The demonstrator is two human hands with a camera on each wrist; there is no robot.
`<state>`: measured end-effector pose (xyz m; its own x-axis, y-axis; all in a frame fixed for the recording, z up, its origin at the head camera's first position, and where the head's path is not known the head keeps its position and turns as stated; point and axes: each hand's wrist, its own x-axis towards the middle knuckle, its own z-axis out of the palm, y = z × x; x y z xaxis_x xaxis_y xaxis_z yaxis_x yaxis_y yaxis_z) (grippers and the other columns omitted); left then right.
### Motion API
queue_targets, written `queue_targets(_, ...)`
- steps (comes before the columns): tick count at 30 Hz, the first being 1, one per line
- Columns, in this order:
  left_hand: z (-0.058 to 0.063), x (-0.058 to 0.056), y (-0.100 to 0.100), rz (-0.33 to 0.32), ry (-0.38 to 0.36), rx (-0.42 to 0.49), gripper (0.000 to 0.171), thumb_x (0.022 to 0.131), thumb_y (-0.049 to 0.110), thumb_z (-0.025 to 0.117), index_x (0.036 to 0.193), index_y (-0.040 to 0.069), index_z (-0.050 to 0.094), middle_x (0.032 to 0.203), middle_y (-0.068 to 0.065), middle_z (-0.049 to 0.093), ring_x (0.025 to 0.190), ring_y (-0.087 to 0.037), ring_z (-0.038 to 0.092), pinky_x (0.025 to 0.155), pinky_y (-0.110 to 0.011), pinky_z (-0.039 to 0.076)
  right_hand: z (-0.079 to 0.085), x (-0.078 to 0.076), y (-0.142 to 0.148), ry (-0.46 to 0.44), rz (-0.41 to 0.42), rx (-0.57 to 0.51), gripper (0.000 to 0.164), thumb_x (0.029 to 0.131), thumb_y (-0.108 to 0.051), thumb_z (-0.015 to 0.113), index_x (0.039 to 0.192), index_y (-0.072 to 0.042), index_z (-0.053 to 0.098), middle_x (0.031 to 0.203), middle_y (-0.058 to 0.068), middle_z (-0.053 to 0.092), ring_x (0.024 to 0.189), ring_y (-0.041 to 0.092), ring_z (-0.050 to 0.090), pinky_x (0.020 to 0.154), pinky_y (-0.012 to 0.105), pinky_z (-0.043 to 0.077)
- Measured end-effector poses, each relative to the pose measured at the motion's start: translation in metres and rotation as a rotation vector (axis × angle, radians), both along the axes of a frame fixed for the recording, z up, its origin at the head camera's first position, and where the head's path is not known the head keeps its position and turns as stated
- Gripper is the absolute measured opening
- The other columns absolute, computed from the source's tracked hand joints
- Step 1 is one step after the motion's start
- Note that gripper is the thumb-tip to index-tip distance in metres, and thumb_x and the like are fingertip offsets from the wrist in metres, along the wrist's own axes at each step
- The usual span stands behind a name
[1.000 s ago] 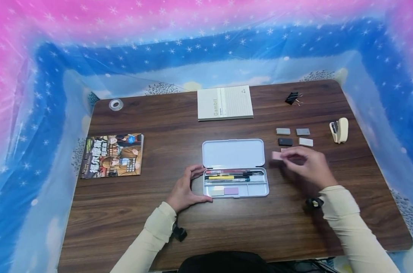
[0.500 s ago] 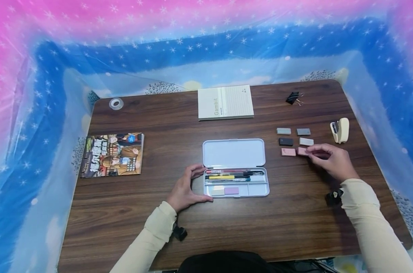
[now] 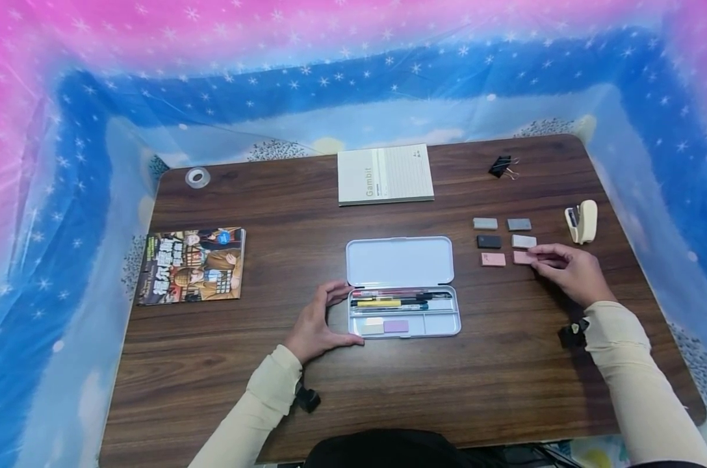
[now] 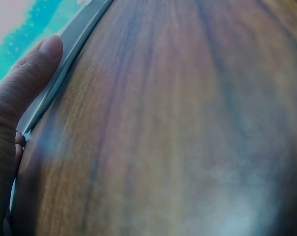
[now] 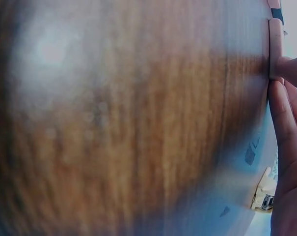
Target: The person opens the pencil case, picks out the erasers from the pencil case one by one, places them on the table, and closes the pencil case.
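Note:
An open white pencil case (image 3: 442, 325) lies at the middle of the table. Its back compartment holds several pens (image 3: 388, 303); in the front one are a white eraser (image 3: 372, 326) and a purple eraser (image 3: 396, 326). My left hand (image 3: 314, 327) grips the case's left end, thumb at the front corner and fingers by the hinge. Over on the right, my right hand (image 3: 574, 274) pinches the right end of a pink eraser (image 3: 523, 258) on the table. Another pink eraser (image 3: 493, 260) lies just left of it. In the right wrist view, thumb and fingertips touch the pinched eraser (image 5: 275, 46).
Behind the pink erasers sit black (image 3: 488, 242), white (image 3: 524, 242) and two grey erasers (image 3: 485, 223). A cream stapler (image 3: 587, 222), black binder clips (image 3: 500, 167), a notebook (image 3: 385, 175), a tape roll (image 3: 198, 177) and a comic book (image 3: 192, 266) lie around the wooden table (image 3: 295, 227).
My right hand has carried the pink eraser rightward and down beside the other pink one, then nudged it slightly further right. The left hand has stayed on the pencil case.

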<state>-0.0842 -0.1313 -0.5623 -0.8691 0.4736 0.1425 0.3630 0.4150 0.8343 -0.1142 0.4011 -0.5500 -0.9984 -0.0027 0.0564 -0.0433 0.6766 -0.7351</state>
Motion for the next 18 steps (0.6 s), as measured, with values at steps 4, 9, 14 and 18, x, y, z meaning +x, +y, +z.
queue_targets(4, 0.0, 0.0, -0.001, -0.002, 0.005, 0.001, 0.115, 0.062, 0.019, 0.105, 0.151, 0.003, 0.034, 0.147, -0.014, 0.062, 0.138, -0.027, 0.057, 0.12, -0.048, 0.038, 0.0, 0.0, -0.001, 0.002, 0.002, -0.005, 0.025, 0.095, -0.001, 0.078, 0.119, 0.0, 0.076, 0.116, 0.025, 0.074, 0.088, -0.018, 0.063, 0.074, 0.004, 0.051)
queue_targets(9, 0.0, 0.001, -0.003, 0.004, 0.0, -0.005, 0.115, 0.061, 0.02, 0.106, 0.15, 0.004, 0.034, 0.147, -0.013, 0.062, 0.138, -0.026, 0.056, 0.12, -0.046, 0.038, 0.001, -0.002, -0.007, -0.016, 0.002, -0.029, 0.027, 0.095, 0.0, 0.077, 0.122, 0.002, 0.075, 0.118, 0.026, 0.073, 0.088, -0.017, 0.064, 0.075, 0.006, 0.053)
queue_targets(14, -0.001, 0.0, -0.004, -0.006, 0.023, -0.003, 0.116, 0.061, 0.02, 0.106, 0.15, 0.002, 0.034, 0.146, -0.014, 0.062, 0.137, -0.027, 0.057, 0.119, -0.045, 0.04, 0.012, 0.002, -0.017, 0.028, -0.075, 0.023, 0.027, 0.093, -0.006, 0.081, 0.119, -0.001, 0.076, 0.113, 0.024, 0.075, 0.085, -0.021, 0.06, 0.073, 0.002, 0.049)
queue_targets(18, -0.003, -0.002, -0.002, -0.021, 0.029, 0.004, 0.116, 0.061, 0.022, 0.106, 0.15, 0.002, 0.034, 0.147, -0.014, 0.061, 0.137, -0.025, 0.057, 0.119, -0.043, 0.041, 0.026, 0.008, -0.047, 0.146, -0.065, 0.013, 0.022, 0.089, 0.0, 0.083, 0.111, -0.002, 0.079, 0.105, 0.02, 0.077, 0.086, -0.018, 0.061, 0.075, 0.002, 0.048)
